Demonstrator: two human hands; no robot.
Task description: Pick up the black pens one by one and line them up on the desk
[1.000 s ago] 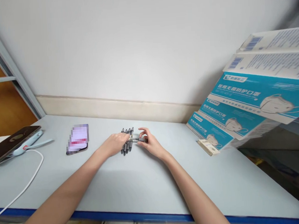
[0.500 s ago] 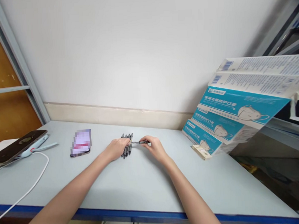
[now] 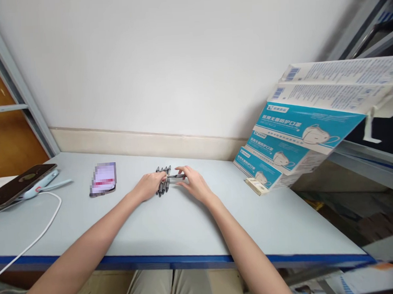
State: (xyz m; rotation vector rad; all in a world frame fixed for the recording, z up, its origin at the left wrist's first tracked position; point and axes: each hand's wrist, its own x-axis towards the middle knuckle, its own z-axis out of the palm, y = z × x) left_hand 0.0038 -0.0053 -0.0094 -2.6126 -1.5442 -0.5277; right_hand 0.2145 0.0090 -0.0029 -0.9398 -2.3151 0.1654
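Note:
Several dark pens (image 3: pixel 163 191) lie side by side on the grey-white desk, their tips and ends pointing toward and away from me. One more pen (image 3: pixel 176 176) sits crosswise, sticking out to the right of the row. My left hand (image 3: pixel 148 185) is over the row's left part, with its fingertips closed at the inner end of the crosswise pen; the fingers partly hide the row. Around that pen's outer end is my right hand (image 3: pixel 194 182), thumb and fingers spread apart, not visibly gripping it.
A phone with a lit, blurred screen (image 3: pixel 103 179) lies to the left. Farther left, another phone (image 3: pixel 22 184) rests by a pale blue device (image 3: pixel 41 185) with a white cable (image 3: pixel 51 224). Blue-and-white mask boxes (image 3: pixel 301 125) are stacked at right, beside a small cream box (image 3: pixel 257 186). A wall backs the desk (image 3: pixel 175 232).
My right thumb and fingers have spread from their pinch on the crosswise pen. My left hand stays at the row. The camera view has tilted down slightly.

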